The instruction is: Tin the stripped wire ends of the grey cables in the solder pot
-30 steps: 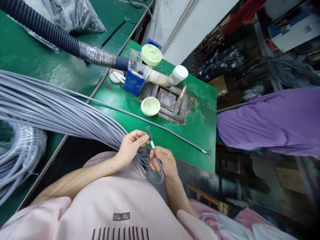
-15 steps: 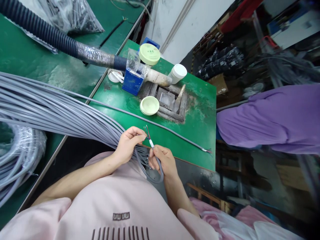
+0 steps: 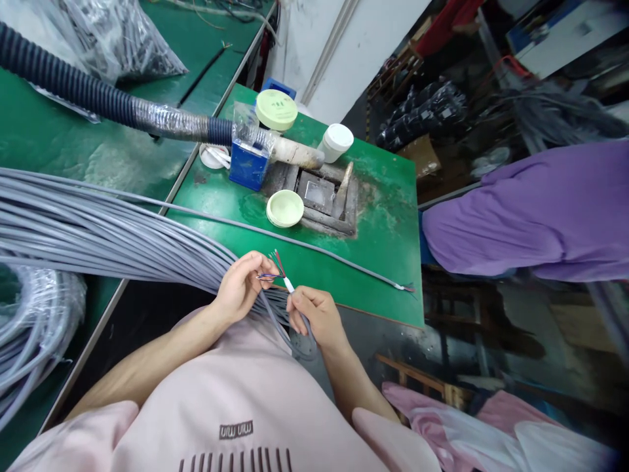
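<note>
My right hand (image 3: 314,316) is closed round a grey cable (image 3: 293,303) just below its stripped end, where thin coloured wires (image 3: 276,262) fan out above a white sleeve. My left hand (image 3: 240,283) pinches some of those coloured wires sideways between thumb and fingertips. Both hands hover at the front edge of the small green table (image 3: 388,242). A thick bundle of grey cables (image 3: 98,229) runs from the left and passes under my left hand.
On the green table lie a single grey cable (image 3: 344,262), a pale green lid (image 3: 285,208), a blue box (image 3: 248,164), two jars (image 3: 337,141) and a metal pot set in the top (image 3: 319,196). A corrugated hose (image 3: 73,88) crosses the left bench. A person in purple (image 3: 531,210) stands at right.
My left hand has taken hold of some coloured wires and pulled them leftward from the cable end. The view has shifted slightly.
</note>
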Demonstrator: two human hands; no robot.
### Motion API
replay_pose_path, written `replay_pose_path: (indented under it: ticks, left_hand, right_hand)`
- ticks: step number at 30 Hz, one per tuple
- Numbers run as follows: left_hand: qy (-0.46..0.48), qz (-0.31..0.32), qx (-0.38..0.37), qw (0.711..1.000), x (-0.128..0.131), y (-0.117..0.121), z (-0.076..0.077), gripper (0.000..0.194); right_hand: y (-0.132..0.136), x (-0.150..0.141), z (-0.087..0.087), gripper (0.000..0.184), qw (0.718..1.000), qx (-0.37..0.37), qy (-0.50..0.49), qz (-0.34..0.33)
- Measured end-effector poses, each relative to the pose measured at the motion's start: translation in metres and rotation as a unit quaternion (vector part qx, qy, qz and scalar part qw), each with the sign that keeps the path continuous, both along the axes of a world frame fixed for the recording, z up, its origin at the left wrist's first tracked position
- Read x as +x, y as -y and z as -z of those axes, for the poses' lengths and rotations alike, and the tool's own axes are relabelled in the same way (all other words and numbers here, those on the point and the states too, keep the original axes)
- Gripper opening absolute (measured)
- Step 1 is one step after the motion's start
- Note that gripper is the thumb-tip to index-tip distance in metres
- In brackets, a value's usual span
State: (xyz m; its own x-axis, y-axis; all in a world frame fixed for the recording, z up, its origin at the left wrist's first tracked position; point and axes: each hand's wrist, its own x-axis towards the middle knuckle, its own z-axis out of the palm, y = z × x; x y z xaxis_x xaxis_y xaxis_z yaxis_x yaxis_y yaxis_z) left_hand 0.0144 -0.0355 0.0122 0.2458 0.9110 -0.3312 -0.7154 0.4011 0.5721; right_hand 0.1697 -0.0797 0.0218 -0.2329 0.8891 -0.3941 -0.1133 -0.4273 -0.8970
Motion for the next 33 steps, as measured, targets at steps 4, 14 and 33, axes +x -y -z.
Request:
replay_pose_path:
  ticks: [4, 14, 33]
  left_hand:
    - [-0.002, 0.027, -0.027, 0.999, -0.003, -0.004, -0.002, 0.024]
    - [-0.043, 0.044, -0.036, 0.997, -0.006, -0.006, -0.004, 0.024]
    - [-0.005, 0.041, 0.028, 0.999, 0.021, -0.004, -0.009, 0.022]
  right_hand:
    - [0.001, 0.001, -0.001, 0.040, 1.000, 0.010, 0.015, -0.011]
    - [0.001, 0.003, 0.000, 0.040, 0.998, 0.036, 0.049, -0.024]
    - [-0.041, 0.009, -0.037, 0.020, 0.865, 0.355, 0.354, -0.032]
